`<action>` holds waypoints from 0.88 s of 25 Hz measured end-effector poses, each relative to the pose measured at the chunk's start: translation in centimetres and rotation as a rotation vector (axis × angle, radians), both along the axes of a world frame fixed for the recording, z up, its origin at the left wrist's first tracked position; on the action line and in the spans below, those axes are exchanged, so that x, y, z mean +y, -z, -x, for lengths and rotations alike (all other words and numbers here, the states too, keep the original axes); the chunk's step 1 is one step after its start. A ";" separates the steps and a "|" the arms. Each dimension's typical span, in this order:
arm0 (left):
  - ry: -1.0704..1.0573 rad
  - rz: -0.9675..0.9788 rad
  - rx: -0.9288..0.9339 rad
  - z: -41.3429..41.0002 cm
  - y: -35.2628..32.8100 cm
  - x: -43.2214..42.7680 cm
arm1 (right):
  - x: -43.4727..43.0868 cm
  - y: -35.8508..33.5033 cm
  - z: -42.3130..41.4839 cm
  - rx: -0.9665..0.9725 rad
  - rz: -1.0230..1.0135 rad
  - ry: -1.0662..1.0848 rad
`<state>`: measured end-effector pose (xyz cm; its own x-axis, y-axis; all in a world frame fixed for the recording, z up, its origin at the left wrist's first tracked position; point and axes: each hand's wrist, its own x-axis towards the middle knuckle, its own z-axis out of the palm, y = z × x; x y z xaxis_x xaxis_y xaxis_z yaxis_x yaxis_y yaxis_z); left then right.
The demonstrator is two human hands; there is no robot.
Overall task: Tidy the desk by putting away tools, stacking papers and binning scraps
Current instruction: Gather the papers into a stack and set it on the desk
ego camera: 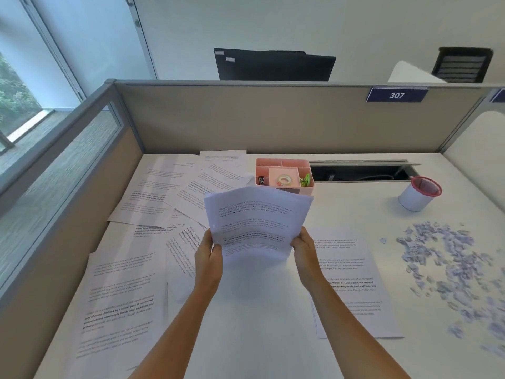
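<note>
Head view is showing the desk (259,337) carrying most of the job. Printed loose sheets (123,291) are lying overlapped and askew across its left half. A drift of paper scraps (451,261) is spreading toward its right edge. Stacking papers seems to be the step in hand. Above the middle of the desk, the sheaf of papers (257,222) is standing nearly upright, bowing a little, with its top edges fanning out of line. The left grip (209,251) and right grip (303,247) are each clasping a lower side edge of the sheaf. The next move is probably calling for squaring those edges, then gathering the loose sheets. Behind the sheaf, the pink organiser (284,162) is holding a tape roll (284,179).
</note>
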<state>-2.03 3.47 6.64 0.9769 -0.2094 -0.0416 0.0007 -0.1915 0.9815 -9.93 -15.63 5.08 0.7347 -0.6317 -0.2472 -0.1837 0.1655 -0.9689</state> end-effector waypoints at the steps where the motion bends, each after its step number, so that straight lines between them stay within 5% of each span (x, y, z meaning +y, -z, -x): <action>1: 0.002 -0.002 -0.002 0.2 0.1 -0.3 | 0.3 -0.1 -0.3 -0.002 0.002 -0.002; 12: -0.116 -0.109 -0.069 -2.1 0.1 -1.0 | -1.6 -1.1 0.3 -0.073 0.119 0.112; 22: 0.027 0.105 0.327 0.1 0.1 -6.9 | -8.9 -1.6 6.1 0.066 0.093 0.341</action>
